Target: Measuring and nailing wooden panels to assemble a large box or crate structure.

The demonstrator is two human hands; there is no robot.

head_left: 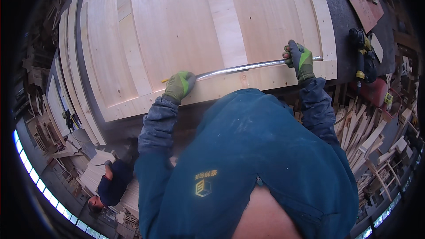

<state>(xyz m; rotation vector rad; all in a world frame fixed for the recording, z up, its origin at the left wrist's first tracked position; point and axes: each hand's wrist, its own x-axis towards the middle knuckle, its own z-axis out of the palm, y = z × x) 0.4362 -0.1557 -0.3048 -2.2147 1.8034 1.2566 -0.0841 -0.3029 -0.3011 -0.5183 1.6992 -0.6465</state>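
The green-and-grey gloved left hand (180,85) and matching right hand (300,59) seem closed around the long, shiny silver strip (241,67) lying along the near edge of the pale rectangular wooden panel (172,26); best kept straight, flat and parallel to that edge.

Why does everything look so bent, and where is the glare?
Head view: a fisheye lens bows the edges of the wooden panel; light gleams off the silvery strip, windows glare at lower left, and the rim fades to black.
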